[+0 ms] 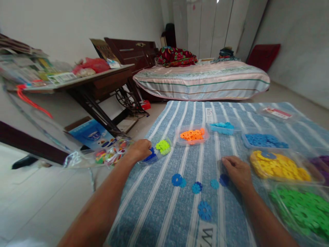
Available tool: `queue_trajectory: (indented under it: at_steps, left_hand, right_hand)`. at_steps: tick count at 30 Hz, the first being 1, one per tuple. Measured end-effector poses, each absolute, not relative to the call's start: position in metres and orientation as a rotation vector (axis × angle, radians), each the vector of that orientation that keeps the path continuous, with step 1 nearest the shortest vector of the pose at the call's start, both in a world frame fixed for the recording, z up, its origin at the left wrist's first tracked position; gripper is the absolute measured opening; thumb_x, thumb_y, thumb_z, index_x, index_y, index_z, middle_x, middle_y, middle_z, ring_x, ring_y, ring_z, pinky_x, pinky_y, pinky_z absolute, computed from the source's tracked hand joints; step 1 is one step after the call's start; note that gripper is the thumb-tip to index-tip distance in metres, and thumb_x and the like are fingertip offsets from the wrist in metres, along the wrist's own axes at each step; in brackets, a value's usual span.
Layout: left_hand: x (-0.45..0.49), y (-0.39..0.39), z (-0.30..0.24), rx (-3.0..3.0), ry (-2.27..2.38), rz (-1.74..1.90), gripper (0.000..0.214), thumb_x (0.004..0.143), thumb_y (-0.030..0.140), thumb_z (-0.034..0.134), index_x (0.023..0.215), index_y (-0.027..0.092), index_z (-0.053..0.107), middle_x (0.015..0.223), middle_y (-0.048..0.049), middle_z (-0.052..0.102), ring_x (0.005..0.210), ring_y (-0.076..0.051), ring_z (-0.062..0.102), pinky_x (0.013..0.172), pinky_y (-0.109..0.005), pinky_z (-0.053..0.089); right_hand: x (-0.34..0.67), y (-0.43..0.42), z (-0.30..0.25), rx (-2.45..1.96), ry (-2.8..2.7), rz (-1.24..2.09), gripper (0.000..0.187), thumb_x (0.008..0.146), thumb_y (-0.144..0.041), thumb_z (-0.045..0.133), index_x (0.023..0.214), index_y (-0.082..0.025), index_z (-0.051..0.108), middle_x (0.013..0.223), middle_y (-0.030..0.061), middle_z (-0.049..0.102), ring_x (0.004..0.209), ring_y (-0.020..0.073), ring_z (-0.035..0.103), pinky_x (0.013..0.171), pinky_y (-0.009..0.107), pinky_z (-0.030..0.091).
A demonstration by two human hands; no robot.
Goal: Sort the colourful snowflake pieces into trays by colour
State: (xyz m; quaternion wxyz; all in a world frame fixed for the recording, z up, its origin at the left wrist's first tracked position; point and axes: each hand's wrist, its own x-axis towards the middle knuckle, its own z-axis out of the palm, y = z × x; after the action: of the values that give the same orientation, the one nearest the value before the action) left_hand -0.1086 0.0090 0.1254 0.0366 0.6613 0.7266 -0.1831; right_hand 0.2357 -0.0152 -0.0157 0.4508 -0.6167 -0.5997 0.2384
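Observation:
My left hand [141, 149] reaches over a small clear tub of dark blue snowflake discs [151, 156] at the cloth's left edge. Its fingers are closed at the tub, and what they hold is hidden. My right hand [238, 172] rests on the cloth with its fingers curled together, and I cannot see what is inside them. A dark blue disc [224, 180] lies right beside it. Between my hands are a light blue disc [214, 184], an overlapping pair of discs [196, 187], a blue disc [177, 179] partly over a lighter one, and a larger blue disc [205, 210] nearer me.
Clear tubs hold lime discs [163, 146], orange discs [192, 135], sky blue discs [223, 127], blue discs [266, 140], yellow discs [280, 166], green discs [303, 209] and purple discs [321, 166]. A bag of colourful pieces [115, 152] lies left. A bed [200, 80] stands behind.

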Motion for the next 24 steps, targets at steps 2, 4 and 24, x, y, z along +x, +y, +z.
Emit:
queue_trajectory:
  at_steps: [2, 4, 24]
  left_hand:
    - [-0.107, 0.009, 0.126, 1.98, 2.29, -0.646, 0.027, 0.07, 0.024, 0.05, 0.09, 0.014, 0.066, 0.098, -0.0145, 0.066, 0.092, -0.026, 0.06, 0.07, -0.029, 0.043]
    - [-0.102, 0.006, 0.13, 1.949, 2.385, -0.651, 0.031, 0.073, 0.028, 0.048, 0.095, 0.013, 0.064, 0.102, -0.0173, 0.064, 0.095, -0.03, 0.059, 0.071, -0.032, 0.044]
    - [-0.037, -0.048, 0.081, 2.176, 1.569, -0.288, 0.013, 0.066, 0.025, 0.054, 0.078, 0.018, 0.055, 0.081, -0.0014, 0.058, 0.074, -0.016, 0.053, 0.063, -0.025, 0.037]
  right_hand:
    - [0.236, -0.015, -0.016, -1.521, -1.477, 0.591, 0.03, 0.075, -0.044, 0.052, 0.07, -0.018, 0.066, 0.07, 0.0037, 0.064, 0.069, 0.0193, 0.058, 0.069, 0.033, 0.043]
    - [0.236, -0.015, -0.015, -1.513, -1.48, 0.592, 0.031, 0.075, -0.044, 0.051, 0.07, -0.018, 0.066, 0.07, 0.0036, 0.064, 0.069, 0.019, 0.057, 0.068, 0.033, 0.043]
    - [0.235, -0.014, -0.012, -1.505, -1.486, 0.574, 0.029, 0.076, -0.042, 0.051, 0.069, -0.018, 0.066, 0.069, 0.0038, 0.063, 0.069, 0.0189, 0.057, 0.069, 0.033, 0.043]
